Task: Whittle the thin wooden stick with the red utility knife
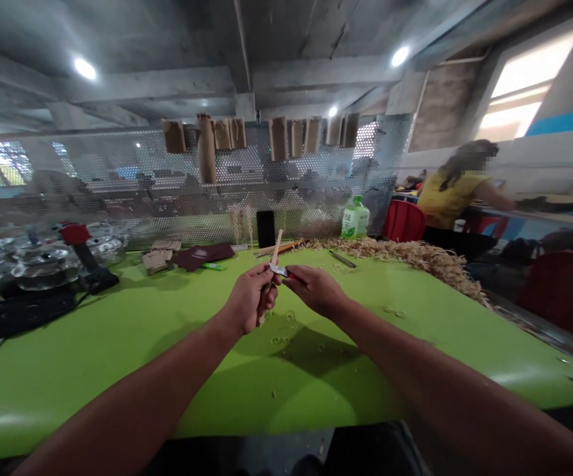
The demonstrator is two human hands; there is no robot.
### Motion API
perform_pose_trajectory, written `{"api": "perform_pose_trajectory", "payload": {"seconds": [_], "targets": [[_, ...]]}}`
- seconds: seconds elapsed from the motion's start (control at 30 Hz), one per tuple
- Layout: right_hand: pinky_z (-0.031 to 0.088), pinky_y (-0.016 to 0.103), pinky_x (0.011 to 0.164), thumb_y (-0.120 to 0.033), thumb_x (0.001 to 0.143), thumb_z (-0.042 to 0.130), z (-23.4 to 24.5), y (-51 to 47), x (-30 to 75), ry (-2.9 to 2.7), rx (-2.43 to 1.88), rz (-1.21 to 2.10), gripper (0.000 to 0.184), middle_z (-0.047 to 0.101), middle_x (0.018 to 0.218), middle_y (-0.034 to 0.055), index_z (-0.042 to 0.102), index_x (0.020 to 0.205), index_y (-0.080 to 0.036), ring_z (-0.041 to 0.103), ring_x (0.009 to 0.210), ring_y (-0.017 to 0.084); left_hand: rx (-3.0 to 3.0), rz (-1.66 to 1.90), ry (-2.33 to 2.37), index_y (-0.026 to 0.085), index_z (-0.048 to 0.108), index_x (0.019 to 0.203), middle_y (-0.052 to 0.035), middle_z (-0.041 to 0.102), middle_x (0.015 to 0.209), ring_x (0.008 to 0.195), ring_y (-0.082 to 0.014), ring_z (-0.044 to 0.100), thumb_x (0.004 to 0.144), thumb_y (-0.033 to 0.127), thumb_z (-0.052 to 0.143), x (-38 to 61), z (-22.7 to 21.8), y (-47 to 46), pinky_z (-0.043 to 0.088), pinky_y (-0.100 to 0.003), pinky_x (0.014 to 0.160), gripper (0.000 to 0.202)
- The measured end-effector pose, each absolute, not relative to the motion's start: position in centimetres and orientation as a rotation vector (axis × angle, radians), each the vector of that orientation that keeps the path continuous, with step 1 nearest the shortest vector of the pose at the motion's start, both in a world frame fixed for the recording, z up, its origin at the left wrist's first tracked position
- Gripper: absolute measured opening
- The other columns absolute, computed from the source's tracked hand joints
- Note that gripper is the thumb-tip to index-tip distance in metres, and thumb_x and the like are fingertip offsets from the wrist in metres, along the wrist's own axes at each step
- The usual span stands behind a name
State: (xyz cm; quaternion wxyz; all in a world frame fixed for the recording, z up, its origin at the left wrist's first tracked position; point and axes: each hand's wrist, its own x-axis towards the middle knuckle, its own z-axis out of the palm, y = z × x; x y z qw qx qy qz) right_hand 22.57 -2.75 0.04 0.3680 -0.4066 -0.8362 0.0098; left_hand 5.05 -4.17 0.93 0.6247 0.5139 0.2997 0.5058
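My left hand (pixel 255 294) is closed around a thin, pale strip of wood (pixel 278 247), whose upper end sticks up past the fingers and whose lower end shows below the fist. From the right, my right hand (pixel 317 288) grips a knife (pixel 279 270) by its red handle, mostly hidden in the fingers. Its short metal blade lies against the wood just above my left thumb. Both hands are over the green table (pixel 207 396). A few curled wood shavings (pixel 281 340) lie on the tabletop beneath them.
A long heap of wood shavings (pixel 415 254) lines the far right edge. At the back stand a green-tea bottle (pixel 355 218) and a black phone (pixel 266 229). Brown cloth (pixel 201 256) and a red-topped device (pixel 80 244) are leftward. A person in yellow (pixel 447 195) sits at right.
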Motion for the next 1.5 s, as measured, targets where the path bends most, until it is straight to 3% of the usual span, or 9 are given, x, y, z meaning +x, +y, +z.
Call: {"api": "perform_pose_trajectory", "payload": {"seconds": [0.2,0.53,0.7,0.83,1.07,1.33,1.5], "targets": [[0.025,0.025,0.056,-0.037,0.093,0.044,0.2,-2.7,22.8,-2.141,-1.085,-0.118,0.024,0.06,0.075,0.0023,0.06,0.089,-0.02,0.046,0.061,0.013,1.243,1.148,0.705,0.016,0.052,0.075,0.0055,0.043,0.058,0.039,-0.0026,0.032,0.085,0.025,0.053,5.2,1.4,-4.9,0.022,-0.015,0.034,0.013],[0.024,0.026,0.055,-0.042,0.093,0.043,0.6,-2.2,23.8,-2.05,-1.153,-0.276,0.03,0.066,0.089,0.0055,0.063,0.101,-0.021,0.051,0.064,0.015,1.286,1.1,0.727,0.016,0.055,0.081,0.0061,0.044,0.061,0.04,-0.0022,0.031,0.086,0.028,0.054,5.2,1.9,-5.9,0.024,-0.014,0.034,0.013],[0.023,0.027,0.052,-0.044,0.092,0.04,1.6,0.3,27.4,-1.677,-1.402,-0.165,0.034,0.059,0.068,0.0035,0.061,0.082,-0.018,0.044,0.055,0.014,1.292,1.025,0.769,0.013,0.059,0.082,0.0049,0.046,0.06,0.04,-0.0023,0.033,0.085,0.028,0.055,5.8,1.2,-6.5,0.025,-0.016,0.034,0.016],[0.025,0.027,0.054,-0.046,0.09,0.04,1.8,2.1,29.8,-1.443,-1.425,-0.147,0.035,0.052,0.061,0.0014,0.054,0.072,-0.019,0.043,0.057,0.015,1.222,1.055,0.746,0.013,0.061,0.088,0.0034,0.05,0.062,0.041,-0.0033,0.038,0.085,0.026,0.056,5.8,0.7,-5.7,0.03,-0.016,0.036,0.014],[0.027,0.025,0.055,-0.042,0.091,0.044,0.2,-0.9,24.6,-1.97,-1.154,0.086,0.028,0.053,0.066,-0.0003,0.056,0.081,-0.019,0.045,0.059,0.013,1.104,1.179,0.681,0.018,0.057,0.115,0.0,0.058,0.077,0.044,-0.0039,0.045,0.084,0.017,0.054,4.9,1.5,-4.1,0.034,-0.015,0.037,0.031],[0.029,0.024,0.058,-0.036,0.092,0.045,0.1,-2.5,23.2,-2.144,-1.058,0.038,0.023,0.056,0.071,0.0003,0.059,0.085,-0.019,0.045,0.06,0.012,1.176,1.187,0.604,0.017,0.06,0.106,0.0007,0.055,0.08,0.045,-0.0031,0.045,0.081,0.021,0.059,4.9,1.2,-4.0,0.034,-0.016,0.038,0.025],[0.03,0.024,0.059,-0.038,0.093,0.043,0.0,-2.6,23.0,-2.123,-1.063,-0.027,0.026,0.06,0.077,0.0028,0.06,0.09,-0.019,0.049,0.064,0.013,1.209,1.129,0.655,0.015,0.058,0.085,0.0023,0.051,0.072,0.042,-0.0022,0.04,0.083,0.026,0.058,4.9,1.5,-4.6,0.026,-0.015,0.035,0.012]]}}
